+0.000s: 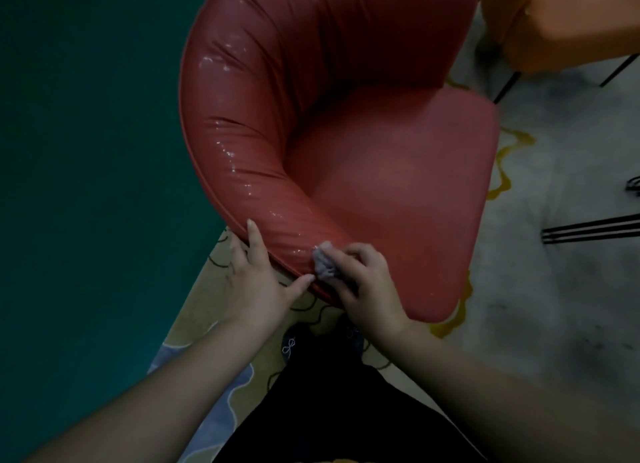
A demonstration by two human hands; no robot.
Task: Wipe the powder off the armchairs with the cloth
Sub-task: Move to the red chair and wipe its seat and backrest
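Looking down from the head camera, a red armchair (346, 133) is seen at centre, its curved padded back and arm sweeping from the far side round to the near left; white powder streaks are visible along the glossy ridge of that arm. A bunched grey cloth (325, 263) is pressed against the near end of the arm, just left of the seat cushion; it is gripped by the right hand (367, 286), whose fingers are curled round it. The left hand (252, 275) is laid on the outer edge of the same arm, just beside the cloth; its fingers are extended and nothing is held, the forefinger reaching up along the piping and the thumb pointing right towards the cloth. An orange armchair (561, 19) is partly shown at the far right, standing on thin black legs; pale marks are seen on its upper surface. A patterned rug (194, 324) lies beneath the near edge; a pale, smudged floor (554, 306) extends to the right.
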